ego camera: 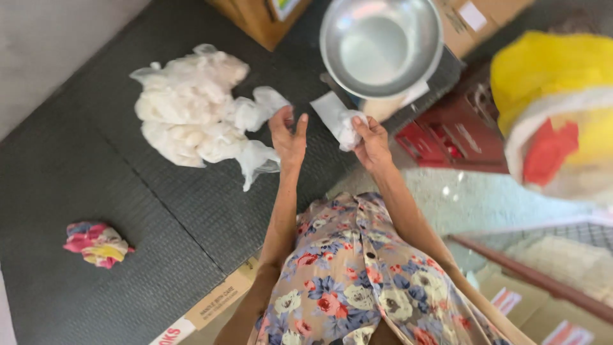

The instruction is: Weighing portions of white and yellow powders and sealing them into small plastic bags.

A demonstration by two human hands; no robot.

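My right hand grips a small white plastic bag with something white inside, held just below a shiny steel bowl. My left hand is raised beside it with fingers spread and holds nothing. Left of my left hand, a big heap of white lumps in clear plastic bags lies on the dark grey mat, its nearest bag end almost touching my wrist.
A crumpled pink, yellow and blue cloth lies on the mat at lower left. A red crate stands right of the bowl, a yellow and white sack beyond it. Cardboard boxes sit at the top, flat cardboard near my legs.
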